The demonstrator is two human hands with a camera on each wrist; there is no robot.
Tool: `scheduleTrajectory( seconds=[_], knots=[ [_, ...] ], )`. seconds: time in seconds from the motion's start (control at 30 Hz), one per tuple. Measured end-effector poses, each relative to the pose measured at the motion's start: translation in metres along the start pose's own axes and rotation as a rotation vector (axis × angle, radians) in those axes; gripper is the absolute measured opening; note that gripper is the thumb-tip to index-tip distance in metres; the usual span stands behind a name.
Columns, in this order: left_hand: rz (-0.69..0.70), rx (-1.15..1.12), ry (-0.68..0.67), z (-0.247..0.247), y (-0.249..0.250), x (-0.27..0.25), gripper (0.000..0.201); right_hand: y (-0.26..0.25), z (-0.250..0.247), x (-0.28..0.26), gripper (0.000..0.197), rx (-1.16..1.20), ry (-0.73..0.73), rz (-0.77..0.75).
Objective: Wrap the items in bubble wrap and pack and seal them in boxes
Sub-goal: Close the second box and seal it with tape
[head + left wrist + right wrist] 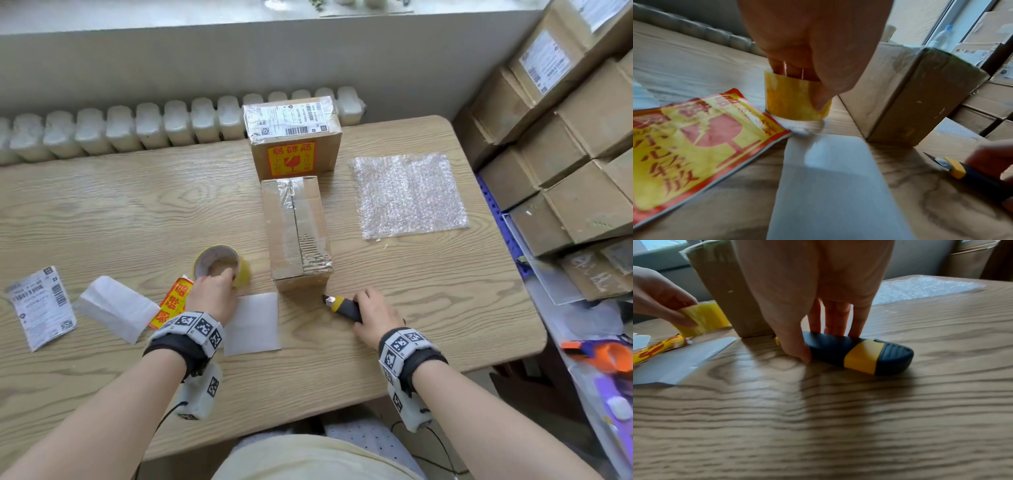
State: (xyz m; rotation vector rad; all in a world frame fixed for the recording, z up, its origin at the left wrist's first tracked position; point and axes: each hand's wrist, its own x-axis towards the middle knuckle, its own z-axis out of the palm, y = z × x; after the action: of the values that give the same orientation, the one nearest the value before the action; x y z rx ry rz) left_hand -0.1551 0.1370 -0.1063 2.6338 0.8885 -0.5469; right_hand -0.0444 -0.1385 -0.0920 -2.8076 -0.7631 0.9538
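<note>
Head view: left hand (213, 294) grips tape roll (222, 265), right hand (375, 317) pinches utility knife (344, 306) – both on table (120, 212). Taped box (297, 231) between them; far box (293, 135) sticker reads 易碎品.

Each bare forearm wears a black fabric wristband (178, 346) ringed with white blocks printed with black square-code markers (198, 325). Beneath each wrist hangs a white padded camera unit (200, 394) trailing a thin black cable (161, 425). The lap shows a cream garment (308, 459) over white dotted fabric (363, 438).

A matt wood-grain tabletop (137, 205) carries brown cardboard boxes (296, 233) under glossy clear tape, a shiny bubble wrap sheet (407, 195), a glossy yellowish tape roll (222, 265) and a matt plastic utility knife (855, 353).
</note>
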Motion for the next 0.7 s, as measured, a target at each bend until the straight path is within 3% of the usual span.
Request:
scheduleTrajectory(
  seconds=[0.1, 0.3, 0.47, 0.7],
  knots=[
    [-0.013, -0.116, 0.038, -0.016, 0.01, 0.003, 0.019, 0.015, -0.011, 0.007, 0.035, 0.007, 0.013, 0.078],
    [0.087, -0.512, 0.219, -0.052, 0.026, 0.011, 0.052, 0.015, -0.038, 0.039, 0.031, 0.038, 0.08, 0.147],
    [0.088, -0.547, 0.263, -0.079, 0.035, 0.021, 0.035, -0.001, -0.055, 0.072, 0.036, 0.029, 0.083, 0.092],
    [0.055, -0.634, 0.294, -0.1, 0.042, 0.032, 0.033, -0.011, -0.06, 0.099, 0.036, 0.016, 0.087, 0.047]
  ],
)
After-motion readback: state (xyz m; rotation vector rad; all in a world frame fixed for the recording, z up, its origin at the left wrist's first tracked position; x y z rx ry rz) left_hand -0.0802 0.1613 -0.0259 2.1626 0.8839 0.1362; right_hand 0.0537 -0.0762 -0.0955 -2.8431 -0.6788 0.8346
